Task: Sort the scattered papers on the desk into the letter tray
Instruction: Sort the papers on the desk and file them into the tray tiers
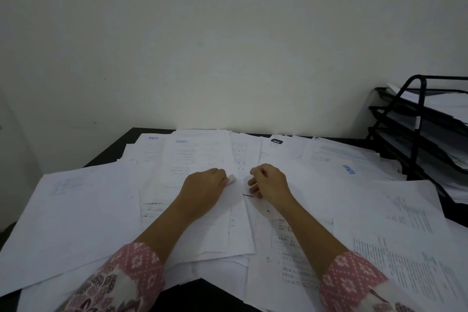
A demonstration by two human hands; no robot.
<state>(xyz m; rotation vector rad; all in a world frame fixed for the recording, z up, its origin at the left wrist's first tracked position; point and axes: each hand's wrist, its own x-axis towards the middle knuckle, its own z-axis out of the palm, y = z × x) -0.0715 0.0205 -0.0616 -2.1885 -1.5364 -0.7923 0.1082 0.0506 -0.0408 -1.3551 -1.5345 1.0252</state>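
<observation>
Papers: the papers are white printed pages. They cover almost the whole desk, overlap each other and are turned in different directions.
Sheet: one sheet lies on top in the middle, between the two forearms. Its long axis runs near to far, the far end leans a little left, and that end reaches the hands.
Left hand: the left hand is clenched at the far end of the sheet. Thumb and fingers pinch a small white bit, which seems to be a lifted corner of the sheet.
Right hand: the right hand is just beside it on the right, with the fingers curled down on the papers. Whether it grasps anything I cannot tell.
Tray: the black wire tray stands at the far right. It has three tiers, each already holding paper, and it is well apart from both hands.
Key relation: the tray lies to the right and somewhat far from the grip, so the right hand is nearer to it.
Judgement: the tiers seem to open toward the left, though this is not sure. I think the sheet must travel right and turn before it can slide in lengthwise.
</observation>
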